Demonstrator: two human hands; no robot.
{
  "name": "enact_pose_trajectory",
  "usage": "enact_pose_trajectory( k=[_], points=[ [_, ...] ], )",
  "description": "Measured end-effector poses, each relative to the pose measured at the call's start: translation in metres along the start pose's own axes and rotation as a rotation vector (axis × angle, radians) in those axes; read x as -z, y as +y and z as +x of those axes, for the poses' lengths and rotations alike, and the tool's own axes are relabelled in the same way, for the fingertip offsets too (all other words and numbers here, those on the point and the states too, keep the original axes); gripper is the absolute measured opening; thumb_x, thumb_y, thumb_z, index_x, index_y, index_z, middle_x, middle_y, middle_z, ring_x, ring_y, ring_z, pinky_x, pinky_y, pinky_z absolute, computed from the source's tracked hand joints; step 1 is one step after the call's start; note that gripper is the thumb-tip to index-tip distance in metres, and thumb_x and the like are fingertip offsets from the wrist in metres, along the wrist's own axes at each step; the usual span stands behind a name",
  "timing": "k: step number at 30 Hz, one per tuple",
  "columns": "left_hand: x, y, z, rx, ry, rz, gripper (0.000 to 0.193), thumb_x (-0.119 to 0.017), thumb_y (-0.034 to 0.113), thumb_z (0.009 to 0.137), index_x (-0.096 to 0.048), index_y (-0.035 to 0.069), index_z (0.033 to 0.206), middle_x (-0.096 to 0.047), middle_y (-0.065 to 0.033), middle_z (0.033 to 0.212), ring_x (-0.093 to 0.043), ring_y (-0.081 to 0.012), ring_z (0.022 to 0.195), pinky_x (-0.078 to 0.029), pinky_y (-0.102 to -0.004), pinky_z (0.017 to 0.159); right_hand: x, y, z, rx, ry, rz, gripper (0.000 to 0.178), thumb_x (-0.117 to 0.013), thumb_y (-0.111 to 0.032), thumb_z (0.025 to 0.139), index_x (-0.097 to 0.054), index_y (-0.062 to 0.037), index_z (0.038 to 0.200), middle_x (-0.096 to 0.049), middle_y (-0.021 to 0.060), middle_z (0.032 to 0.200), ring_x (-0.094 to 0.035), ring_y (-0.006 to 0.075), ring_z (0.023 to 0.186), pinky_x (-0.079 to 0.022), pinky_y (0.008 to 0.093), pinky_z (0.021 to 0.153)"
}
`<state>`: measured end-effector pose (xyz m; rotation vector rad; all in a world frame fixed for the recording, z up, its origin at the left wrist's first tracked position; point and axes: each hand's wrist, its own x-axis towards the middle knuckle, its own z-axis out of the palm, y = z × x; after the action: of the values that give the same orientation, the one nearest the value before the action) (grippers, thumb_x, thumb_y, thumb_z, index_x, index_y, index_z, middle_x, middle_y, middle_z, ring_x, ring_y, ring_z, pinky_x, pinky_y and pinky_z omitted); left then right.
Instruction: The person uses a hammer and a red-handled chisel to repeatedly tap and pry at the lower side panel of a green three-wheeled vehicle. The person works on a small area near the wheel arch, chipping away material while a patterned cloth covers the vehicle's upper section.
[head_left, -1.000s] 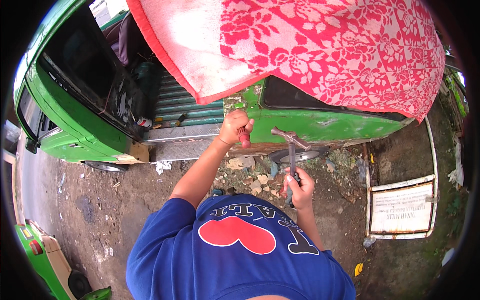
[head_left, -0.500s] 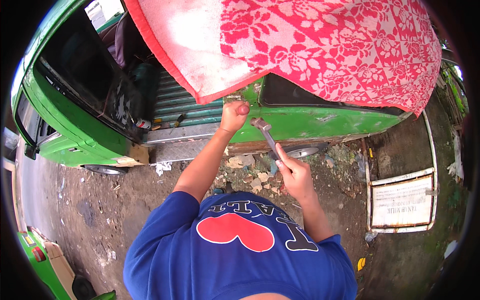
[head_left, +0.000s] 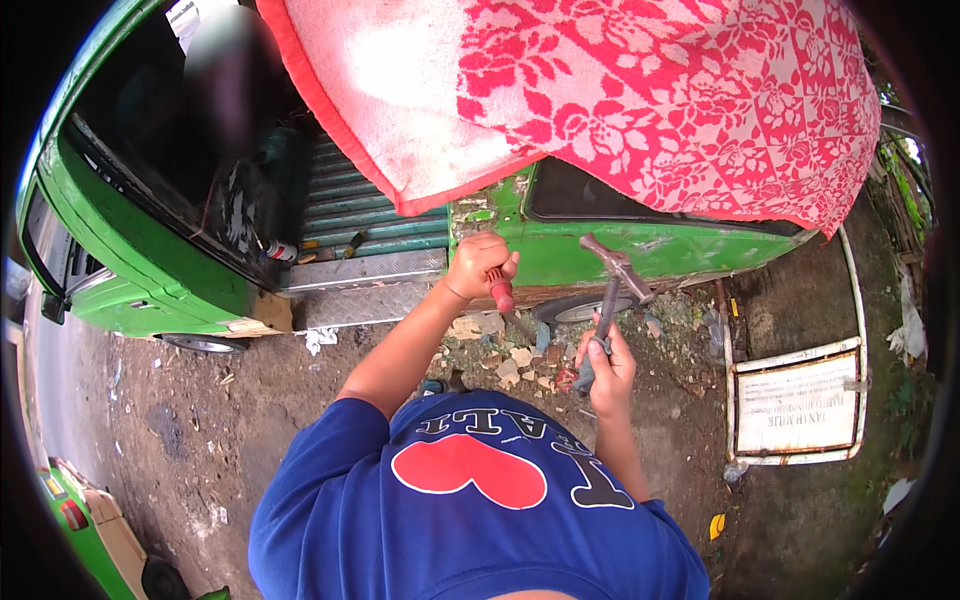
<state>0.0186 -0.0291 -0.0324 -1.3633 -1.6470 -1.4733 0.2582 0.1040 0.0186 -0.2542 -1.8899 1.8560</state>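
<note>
The head view looks down over a blue shirt with a red heart shape and pale lettering, onto bare dirt ground beside a green vehicle. At the far left the vehicle's door stands swung open, so the ribbed metal floor and sill plate are exposed; a small red-and-white can and a few small tools lie on that floor near its left edge. A red and white flowered cloth is draped over the roof and hangs down over the upper body, probably to shade or shield it. The left hand is closed in a fist around the red handle of a chisel-like tool, its upper end set against the green body panel just right of the door opening, where the paint looks chipped and rusty; held so, the tool seems aimed at that damaged spot. The right hand is wrapped tight round the lower handle of a hammer, whose head is raised near the panel, apart from the tool, in a stance suited to striking. Broken rubble litters the ground below both hands. At the right, a white rectangular signboard in a pale pipe frame lies flat on the ground, with dark print, and a small yellow scrap lies below it.
</note>
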Motion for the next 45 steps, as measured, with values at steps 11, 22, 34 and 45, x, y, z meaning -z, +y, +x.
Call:
enact_pose_trajectory(
  k=[11,22,34,45],
  points=[
    [0.004,-0.009,0.000,0.010,-0.016,-0.014,0.032,-0.069,0.002,0.069,-0.040,0.005,0.056,-0.044,-0.0101,0.054,-0.049,-0.0304,0.050,-0.042,-0.0402,0.049,-0.004,-0.002,-0.009,-0.076,-0.014,0.039,0.037,-0.056,-0.013,0.096,-0.053,0.0077,0.126,-0.056,0.0051,0.077,-0.051,0.0100,0.065,-0.044,0.0235,0.056],
    [0.010,-0.009,0.002,0.017,-0.003,-0.011,0.031,-0.068,0.000,0.070,-0.041,0.005,0.057,-0.042,-0.0098,0.054,-0.047,-0.0298,0.048,-0.040,-0.0396,0.047,-0.005,-0.002,-0.006,-0.073,-0.040,0.015,0.034,-0.056,-0.011,0.096,-0.055,0.0071,0.124,-0.057,0.0051,0.076,-0.051,0.0094,0.064,-0.044,0.0235,0.055],
    [0.008,-0.012,0.004,0.027,0.020,-0.025,0.032,-0.068,0.001,0.070,-0.040,0.005,0.056,-0.041,-0.0097,0.053,-0.046,-0.0296,0.047,-0.038,-0.0394,0.046,-0.004,0.000,-0.002,-0.099,-0.066,-0.028,0.031,-0.057,-0.010,0.095,-0.057,0.0073,0.120,-0.057,0.0033,0.076,-0.051,0.0078,0.064,-0.044,0.0225,0.057],
    [0.002,-0.011,0.013,0.044,0.016,-0.008,0.034,-0.068,-0.001,0.072,-0.038,0.006,0.056,-0.040,-0.0085,0.052,-0.044,-0.0281,0.045,-0.036,-0.0388,0.044,-0.009,-0.016,-0.009,0.224,-0.085,-0.262,0.045,-0.054,-0.007,0.095,-0.046,0.0007,0.139,-0.059,0.0068,0.076,-0.052,0.0115,0.062,-0.046,0.0258,0.057]
  ],
)
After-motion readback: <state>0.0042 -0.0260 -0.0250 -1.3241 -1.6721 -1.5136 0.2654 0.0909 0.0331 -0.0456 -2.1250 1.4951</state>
